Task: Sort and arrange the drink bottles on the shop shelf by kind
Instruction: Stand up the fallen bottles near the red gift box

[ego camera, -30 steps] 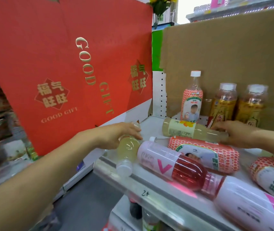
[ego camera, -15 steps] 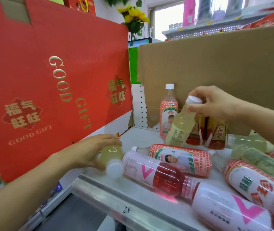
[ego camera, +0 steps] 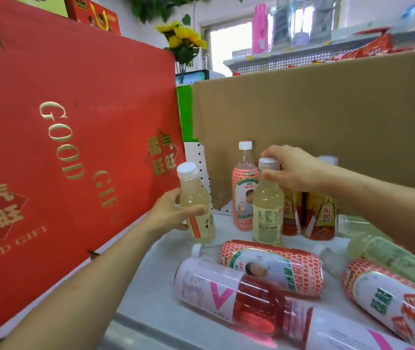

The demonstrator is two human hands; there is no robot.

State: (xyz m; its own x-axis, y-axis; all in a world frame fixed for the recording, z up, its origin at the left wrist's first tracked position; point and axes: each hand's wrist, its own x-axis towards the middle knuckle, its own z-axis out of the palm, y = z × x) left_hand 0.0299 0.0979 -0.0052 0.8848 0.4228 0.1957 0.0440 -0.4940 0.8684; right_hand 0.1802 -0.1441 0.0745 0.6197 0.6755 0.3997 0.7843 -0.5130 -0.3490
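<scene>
My left hand (ego camera: 171, 213) grips a pale yellow drink bottle (ego camera: 196, 203) upright at the shelf's left. My right hand (ego camera: 292, 168) holds the white cap of a second pale yellow bottle (ego camera: 268, 213), upright on the white shelf (ego camera: 151, 294). Behind stand an orange-netted bottle (ego camera: 244, 190) and two amber bottles with red labels (ego camera: 321, 218). Lying on the shelf are an orange-netted bottle (ego camera: 272, 267), a pink bottle with red drink (ego camera: 231, 294), another pink one (ego camera: 358, 334), another orange-netted one (ego camera: 393, 301) and a pale green-labelled one (ego camera: 388, 256).
A big red gift box (ego camera: 62, 147) walls the shelf's left side. A brown cardboard sheet (ego camera: 315, 117) closes the back. White pegboard (ego camera: 199, 168) shows in the corner. The shelf's metal front rail (ego camera: 135, 334) runs below. Sunflowers (ego camera: 183, 39) stand behind.
My left hand lifted its pale bottle from lying at the front edge to upright. My right hand brought its tilted bottle down to stand in front of the amber bottles.
</scene>
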